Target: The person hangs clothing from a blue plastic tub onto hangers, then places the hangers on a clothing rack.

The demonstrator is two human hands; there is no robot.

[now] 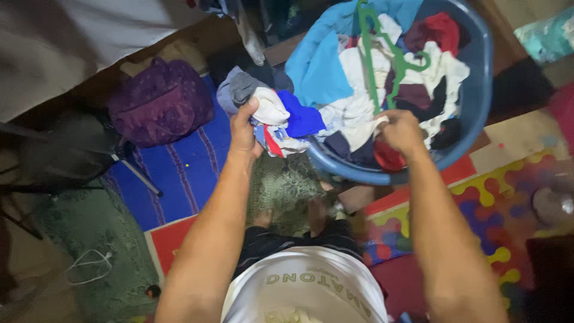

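A blue plastic laundry basin (pixel 478 90) is full of mixed clothes, white, blue, red and dark. A green clothes hanger (pixel 382 54) lies on top of the pile. My left hand (pixel 244 128) grips a bundle of garments (pixel 275 116), white, grey and blue, hanging over the basin's left rim. My right hand (pixel 402 130) is closed on a white garment (pixel 359 116) at the basin's near edge.
A purple bag (pixel 160 101) sits on a blue striped mat (pixel 179 173) at the left. A folding chair (pixel 72 155) stands further left. A colourful puzzle-pattern floor mat (pixel 496 197) lies at the right. My bare feet stand on a green rug (pixel 281 185).
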